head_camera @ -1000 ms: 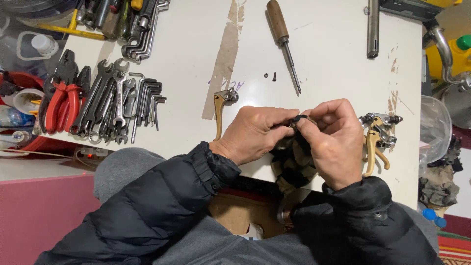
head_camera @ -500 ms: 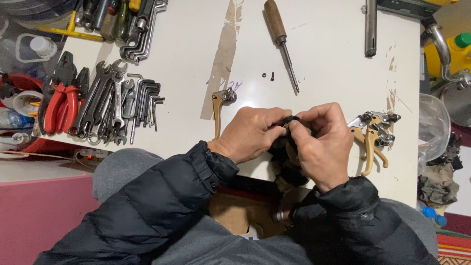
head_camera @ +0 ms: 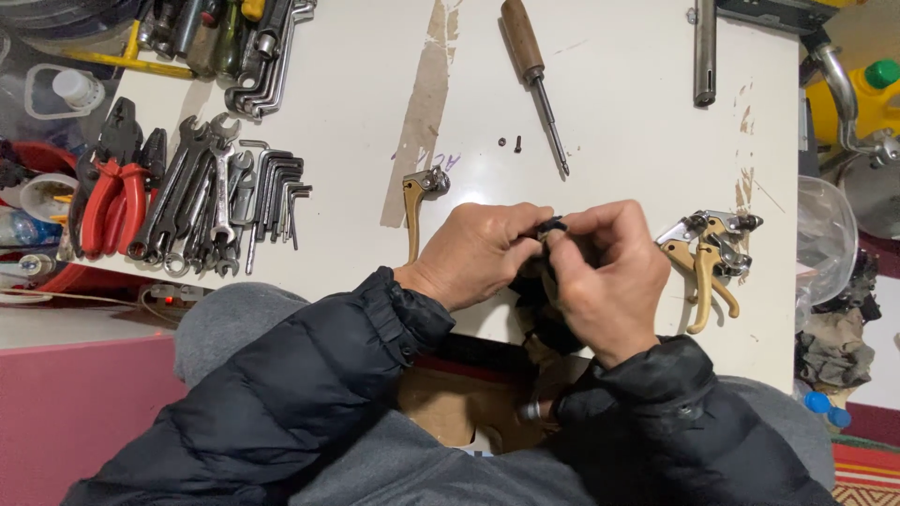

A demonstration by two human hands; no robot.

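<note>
Fingers (head_camera: 525, 236) of both hands clenched around one small black part (head_camera: 550, 228), three gold levers (head_camera: 705, 258) nearby.

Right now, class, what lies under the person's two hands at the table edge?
Between the left hand and right hand only a small black part shows, pinched by the fingertips. Below them is the white table. The hands cover the rest of the part.
</note>
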